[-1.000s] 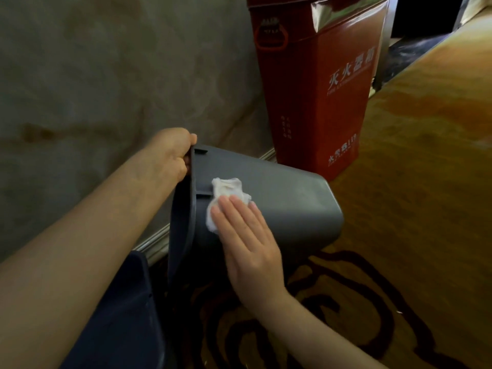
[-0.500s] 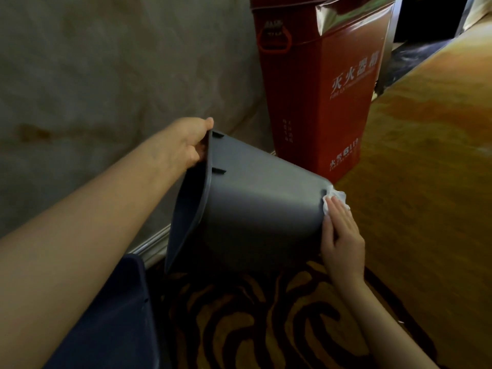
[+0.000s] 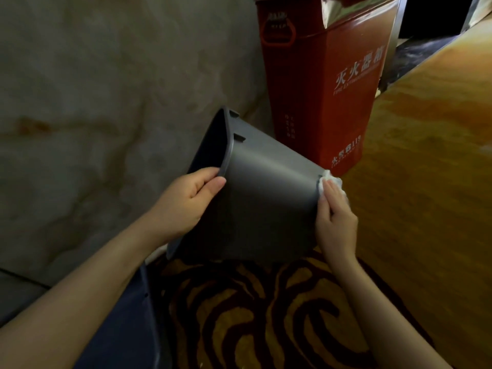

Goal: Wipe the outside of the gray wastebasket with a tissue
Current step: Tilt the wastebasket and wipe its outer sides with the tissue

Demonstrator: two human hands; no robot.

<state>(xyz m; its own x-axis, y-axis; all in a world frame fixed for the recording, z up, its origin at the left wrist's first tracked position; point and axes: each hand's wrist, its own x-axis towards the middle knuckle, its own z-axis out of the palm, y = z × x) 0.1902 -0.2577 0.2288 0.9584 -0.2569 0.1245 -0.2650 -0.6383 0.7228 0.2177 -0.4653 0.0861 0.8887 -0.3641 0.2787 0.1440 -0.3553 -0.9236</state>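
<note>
Wastebasket (image 3: 266, 198) tipped sideways, 1, left hand (image 3: 183, 203) grip clamped on rim, right hand (image 3: 336, 219) pressing 1 tissue (image 3: 334, 181)

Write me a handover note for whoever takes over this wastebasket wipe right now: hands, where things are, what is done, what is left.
Left hand: gripping the rim of the gray wastebasket, holding it tipped on its side above the patterned carpet, opening toward the wall.
Right hand: pressing the white tissue against the bottom edge of the wastebasket, at the end near the red fire extinguisher box.
Done: cannot be judged from this view; no visible dirt on the upward-facing side.
Left: probably the base and the sides facing away from the camera; turn the basket to reach them.
</note>
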